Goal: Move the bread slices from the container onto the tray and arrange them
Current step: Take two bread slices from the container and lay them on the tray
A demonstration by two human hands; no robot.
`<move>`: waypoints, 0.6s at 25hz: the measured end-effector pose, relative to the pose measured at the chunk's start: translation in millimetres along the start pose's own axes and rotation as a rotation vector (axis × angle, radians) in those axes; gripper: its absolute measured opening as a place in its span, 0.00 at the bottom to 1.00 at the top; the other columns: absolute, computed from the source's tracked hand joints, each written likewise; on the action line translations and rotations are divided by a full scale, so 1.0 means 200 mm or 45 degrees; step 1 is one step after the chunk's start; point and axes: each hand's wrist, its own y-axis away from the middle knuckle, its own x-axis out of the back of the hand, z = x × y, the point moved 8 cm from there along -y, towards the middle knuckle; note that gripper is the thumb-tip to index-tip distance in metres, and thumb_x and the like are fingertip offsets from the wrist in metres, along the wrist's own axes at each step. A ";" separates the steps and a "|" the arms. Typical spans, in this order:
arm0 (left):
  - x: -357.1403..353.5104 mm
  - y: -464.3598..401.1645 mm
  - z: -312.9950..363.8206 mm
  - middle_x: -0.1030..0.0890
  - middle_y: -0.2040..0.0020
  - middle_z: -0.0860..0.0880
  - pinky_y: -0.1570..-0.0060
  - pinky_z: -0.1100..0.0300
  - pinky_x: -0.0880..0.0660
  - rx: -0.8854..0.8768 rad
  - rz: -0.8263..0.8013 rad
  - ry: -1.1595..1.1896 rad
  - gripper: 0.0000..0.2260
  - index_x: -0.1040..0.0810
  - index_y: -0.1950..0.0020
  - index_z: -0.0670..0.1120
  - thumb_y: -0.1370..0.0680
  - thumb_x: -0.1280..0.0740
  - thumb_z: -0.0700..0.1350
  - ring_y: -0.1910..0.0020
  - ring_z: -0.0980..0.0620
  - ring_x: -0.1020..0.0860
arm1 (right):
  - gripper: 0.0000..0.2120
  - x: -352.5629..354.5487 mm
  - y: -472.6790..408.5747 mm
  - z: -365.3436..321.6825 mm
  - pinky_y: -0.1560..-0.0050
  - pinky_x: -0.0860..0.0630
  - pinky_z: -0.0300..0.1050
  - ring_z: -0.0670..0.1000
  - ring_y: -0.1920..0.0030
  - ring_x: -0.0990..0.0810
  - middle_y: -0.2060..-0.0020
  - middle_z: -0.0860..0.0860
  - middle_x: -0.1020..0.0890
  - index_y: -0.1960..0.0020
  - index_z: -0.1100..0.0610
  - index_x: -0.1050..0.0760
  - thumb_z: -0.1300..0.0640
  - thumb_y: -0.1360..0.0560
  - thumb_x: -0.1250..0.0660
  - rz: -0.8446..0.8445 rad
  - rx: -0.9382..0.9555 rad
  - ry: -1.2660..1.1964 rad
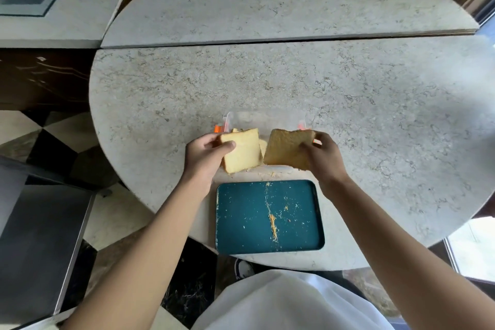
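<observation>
Clear container [263, 119] largely hidden behind both slices; contents not made out. Pale slice [242, 151] is pinched by left hand [205, 154], browner slice [288, 149] by right hand [325, 159], both held above container. Teal rectangular tray [269, 215], crumb-strewn, lies at round stone table's [375, 104] near edge.

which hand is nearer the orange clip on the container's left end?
Left. The left hand is just below-right of the orange clip, holding a pale slice. The right hand is across the container.
</observation>
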 end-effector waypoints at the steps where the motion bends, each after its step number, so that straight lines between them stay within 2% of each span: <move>1: 0.03 0.04 -0.03 0.12 0.54 0.47 0.59 0.55 0.18 0.026 -0.006 0.038 0.11 0.16 0.51 0.46 0.30 0.24 0.34 0.55 0.49 0.15 | 0.14 0.02 0.02 0.05 0.52 0.17 0.52 0.55 0.51 0.15 0.50 0.56 0.15 0.39 0.57 0.24 0.60 0.24 0.34 -0.025 -0.037 -0.065; 4: 0.11 0.16 -0.17 0.13 0.53 0.44 0.59 0.54 0.20 0.129 -0.060 0.163 0.10 0.16 0.49 0.42 0.29 0.25 0.34 0.54 0.47 0.15 | 0.11 0.08 0.10 0.22 0.55 0.18 0.51 0.54 0.54 0.14 0.53 0.56 0.13 0.43 0.57 0.21 0.62 0.24 0.35 -0.082 -0.110 -0.168; 7: 0.13 0.28 -0.36 0.13 0.52 0.42 0.57 0.52 0.19 0.272 -0.086 0.211 0.09 0.15 0.51 0.42 0.29 0.26 0.34 0.53 0.45 0.15 | 0.11 0.11 0.15 0.39 0.54 0.20 0.54 0.56 0.56 0.15 0.55 0.57 0.13 0.46 0.56 0.19 0.63 0.26 0.36 -0.108 -0.181 -0.215; 10: 0.14 0.32 -0.53 0.13 0.52 0.40 0.59 0.52 0.18 0.416 -0.055 0.252 0.09 0.15 0.50 0.40 0.29 0.26 0.33 0.53 0.42 0.15 | 0.10 0.11 0.16 0.55 0.46 0.19 0.60 0.61 0.50 0.15 0.51 0.60 0.14 0.46 0.57 0.20 0.64 0.25 0.35 -0.132 -0.249 -0.109; 15: 0.11 0.28 -0.68 0.14 0.52 0.39 0.55 0.48 0.18 0.544 0.018 0.195 0.07 0.16 0.51 0.38 0.28 0.27 0.32 0.52 0.42 0.16 | 0.11 0.11 0.11 0.67 0.48 0.19 0.59 0.61 0.50 0.17 0.48 0.63 0.16 0.44 0.61 0.22 0.66 0.26 0.34 -0.123 -0.290 0.037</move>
